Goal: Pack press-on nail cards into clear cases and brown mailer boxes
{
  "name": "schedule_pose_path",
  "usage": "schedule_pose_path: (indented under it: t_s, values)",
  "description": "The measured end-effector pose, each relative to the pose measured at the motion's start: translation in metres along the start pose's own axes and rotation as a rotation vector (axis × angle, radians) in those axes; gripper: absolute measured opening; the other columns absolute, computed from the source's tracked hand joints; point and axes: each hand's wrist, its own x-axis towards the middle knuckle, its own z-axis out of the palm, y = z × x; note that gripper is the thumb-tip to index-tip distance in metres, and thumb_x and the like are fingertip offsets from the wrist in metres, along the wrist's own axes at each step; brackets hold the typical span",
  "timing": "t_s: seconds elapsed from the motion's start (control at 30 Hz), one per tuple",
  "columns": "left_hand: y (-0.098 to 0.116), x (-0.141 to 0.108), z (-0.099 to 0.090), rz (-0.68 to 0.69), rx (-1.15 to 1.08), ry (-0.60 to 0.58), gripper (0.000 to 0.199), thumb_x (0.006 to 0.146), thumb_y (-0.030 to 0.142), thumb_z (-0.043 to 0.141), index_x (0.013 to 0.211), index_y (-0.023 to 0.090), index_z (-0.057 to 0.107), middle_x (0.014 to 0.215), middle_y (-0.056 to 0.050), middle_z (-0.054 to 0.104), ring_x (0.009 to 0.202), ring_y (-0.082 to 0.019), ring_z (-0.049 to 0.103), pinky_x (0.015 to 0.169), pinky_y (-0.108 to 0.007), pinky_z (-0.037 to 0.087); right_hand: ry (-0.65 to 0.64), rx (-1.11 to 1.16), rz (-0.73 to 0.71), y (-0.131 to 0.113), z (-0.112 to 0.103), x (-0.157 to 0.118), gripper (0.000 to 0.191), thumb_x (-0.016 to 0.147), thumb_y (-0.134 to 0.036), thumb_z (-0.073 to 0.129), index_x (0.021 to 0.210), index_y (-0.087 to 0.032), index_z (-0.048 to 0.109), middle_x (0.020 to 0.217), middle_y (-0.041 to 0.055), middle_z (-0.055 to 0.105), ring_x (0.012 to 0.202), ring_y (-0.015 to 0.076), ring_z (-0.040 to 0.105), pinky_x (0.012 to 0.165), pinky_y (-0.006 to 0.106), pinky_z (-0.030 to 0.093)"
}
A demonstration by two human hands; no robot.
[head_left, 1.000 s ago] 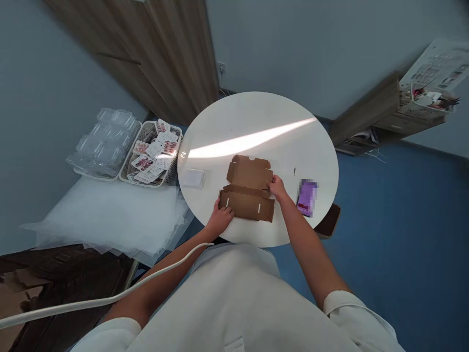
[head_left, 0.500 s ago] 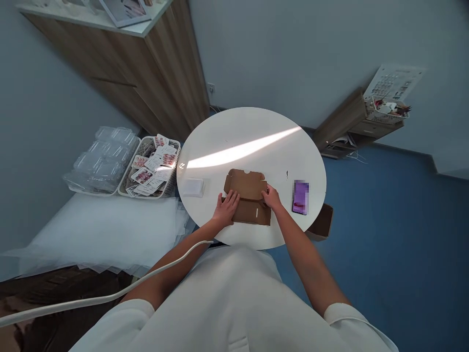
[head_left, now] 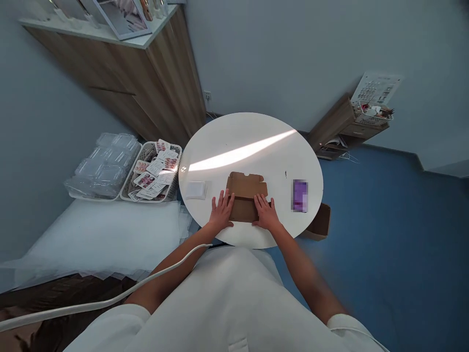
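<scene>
A brown cardboard box (head_left: 246, 186) lies opened on the round white table (head_left: 242, 124), its lid panel pointing away from me. My left hand (head_left: 221, 213) rests with spread fingers on the box's left side. On the right side lies my right hand (head_left: 266, 213), fingers apart, pressing on the box near the fold. Both hands are flat and grip nothing. To the left of the box is a small white stack (head_left: 196, 190). A phone with a purple, pixelated screen (head_left: 299, 196) lies to the right.
Left of the table stand a basket of printed cards (head_left: 156, 168) and a basket of clear plastic boxes (head_left: 110, 161), with translucent sheets (head_left: 120, 232) in front. An open carton (head_left: 319, 224) is below the table's right edge. A white cable (head_left: 120, 296) crosses the lower left.
My right hand has let go of the box's right edge and now lies spread on it. My left hand has shifted slightly left and its fingers are wider apart. The view has shifted a little.
</scene>
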Motion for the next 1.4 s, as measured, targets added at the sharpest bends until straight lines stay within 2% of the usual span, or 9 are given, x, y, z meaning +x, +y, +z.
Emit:
schedule_pose_path:
  t_s: [0.1, 0.13, 0.23, 0.4, 0.57, 0.73, 0.97, 1.1, 1.4]
  values:
    - [-0.019, -0.024, 0.016, -0.314, -0.231, 0.032, 0.114, 0.055, 0.04, 0.071, 0.138, 0.011, -0.002, 0.142, -0.024, 0.008, 0.13, -0.037, 0.012, 0.097, -0.052, 0.024, 0.009, 0.019, 0.008, -0.001, 0.002, 0.001, 0.112, 0.057, -0.05, 0.066, 0.138, -0.015, -0.003, 0.145, 0.0125, 0.009, 0.133, 0.0277, 0.0, 0.103, 0.054, 0.002]
    - [-0.026, -0.031, 0.021, -0.336, -0.32, 0.034, 0.108, 0.06, 0.038, 0.068, 0.137, 0.009, -0.001, 0.14, -0.025, 0.017, 0.127, -0.035, 0.021, 0.095, -0.049, 0.029, 0.016, 0.026, 0.012, -0.002, 0.003, 0.0, 0.112, 0.058, -0.049, 0.066, 0.138, -0.015, -0.004, 0.145, 0.0122, 0.009, 0.133, 0.0272, 0.0, 0.103, 0.054, 0.002]
    - [-0.039, -0.042, 0.037, -0.23, -0.505, 0.091, 0.085, 0.069, 0.027, 0.06, 0.135, 0.009, 0.01, 0.127, -0.019, 0.041, 0.118, -0.027, 0.038, 0.096, -0.041, 0.033, 0.028, 0.052, 0.024, -0.005, 0.006, -0.003, 0.112, 0.059, -0.048, 0.066, 0.138, -0.015, -0.006, 0.145, 0.0118, 0.008, 0.133, 0.026, -0.001, 0.104, 0.052, 0.004]
    - [-0.04, -0.028, 0.046, -0.247, -0.677, 0.164, 0.062, 0.072, 0.018, 0.052, 0.129, 0.009, 0.028, 0.114, -0.014, 0.051, 0.106, -0.021, 0.049, 0.091, -0.036, 0.039, 0.013, 0.084, 0.045, -0.013, 0.009, -0.006, 0.11, 0.06, -0.047, 0.066, 0.138, -0.016, -0.006, 0.145, 0.0117, 0.007, 0.133, 0.0261, -0.001, 0.104, 0.05, 0.008]
    - [-0.039, -0.013, 0.04, -0.388, -0.712, 0.128, 0.051, 0.072, 0.015, 0.05, 0.121, 0.006, 0.039, 0.103, -0.013, 0.055, 0.097, -0.019, 0.053, 0.085, -0.031, 0.041, 0.022, 0.1, 0.052, -0.016, 0.011, -0.006, 0.111, 0.058, -0.043, 0.068, 0.138, -0.016, -0.003, 0.145, 0.0113, 0.009, 0.133, 0.0264, -0.001, 0.104, 0.049, 0.009]
    - [-0.033, -0.01, 0.033, -0.433, -0.78, 0.103, 0.037, 0.074, 0.027, 0.052, 0.108, 0.01, 0.05, 0.102, -0.012, 0.055, 0.095, -0.02, 0.053, 0.083, -0.031, 0.04, 0.034, 0.116, 0.06, -0.021, 0.014, -0.006, 0.11, 0.057, -0.041, 0.069, 0.138, -0.016, -0.001, 0.145, 0.0111, 0.01, 0.133, 0.0269, 0.0, 0.104, 0.048, 0.012]
    - [-0.015, -0.016, 0.028, -0.336, -0.978, 0.064, 0.057, 0.072, 0.048, 0.055, 0.114, 0.012, 0.045, 0.112, -0.014, 0.053, 0.098, -0.02, 0.053, 0.08, -0.029, 0.041, 0.071, 0.125, 0.081, -0.031, 0.018, -0.009, 0.106, 0.059, -0.038, 0.07, 0.138, -0.016, 0.003, 0.145, 0.0113, 0.011, 0.133, 0.0271, 0.002, 0.104, 0.047, 0.014]
    - [-0.017, -0.015, 0.027, -0.353, -0.852, 0.002, 0.043, 0.08, 0.038, 0.044, 0.113, 0.01, 0.045, 0.112, -0.015, 0.054, 0.103, -0.021, 0.051, 0.083, -0.029, 0.039, 0.056, 0.131, 0.074, -0.035, 0.017, -0.009, 0.108, 0.058, -0.039, 0.07, 0.138, -0.016, 0.002, 0.145, 0.0116, 0.01, 0.133, 0.0267, 0.002, 0.104, 0.046, 0.013]
    - [-0.024, -0.015, 0.021, -0.302, -0.558, -0.134, 0.023, 0.079, 0.021, 0.038, 0.1, 0.013, 0.046, 0.1, -0.014, 0.06, 0.094, -0.024, 0.056, 0.072, -0.031, 0.04, -0.021, 0.13, 0.01, -0.034, 0.005, -0.011, 0.119, 0.051, -0.053, 0.069, 0.138, -0.015, -0.004, 0.145, 0.0144, 0.005, 0.133, 0.0281, -0.005, 0.103, 0.048, 0.012]
